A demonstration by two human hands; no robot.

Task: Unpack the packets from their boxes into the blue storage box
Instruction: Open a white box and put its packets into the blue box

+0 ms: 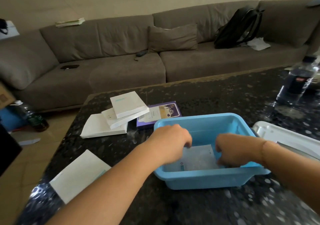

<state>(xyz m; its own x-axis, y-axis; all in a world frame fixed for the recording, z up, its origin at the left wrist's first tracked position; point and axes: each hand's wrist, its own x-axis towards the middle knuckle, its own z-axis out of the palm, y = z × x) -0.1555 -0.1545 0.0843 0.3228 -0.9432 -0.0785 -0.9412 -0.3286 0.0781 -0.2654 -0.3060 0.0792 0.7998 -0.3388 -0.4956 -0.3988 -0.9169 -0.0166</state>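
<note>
The blue storage box (204, 119) stands on the dark speckled table in front of me. Both my hands reach down into it. My left hand (171, 141) and my right hand (233, 150) have curled fingers on the two sides of a white packet (199, 158) lying on the box's floor. Behind the box to the left, three white boxes (119, 113) are stacked askew, and a purple box (161, 113) lies beside them. Another flat white box (78, 174) rests at the table's near left edge.
A white lid (285, 136) lies right of the blue box. A dark plastic bottle (297, 82) stands at the far right of the table. A grey sofa (121, 65) with a black backpack (240, 27) runs behind the table. A bottle (32, 115) lies on the floor at left.
</note>
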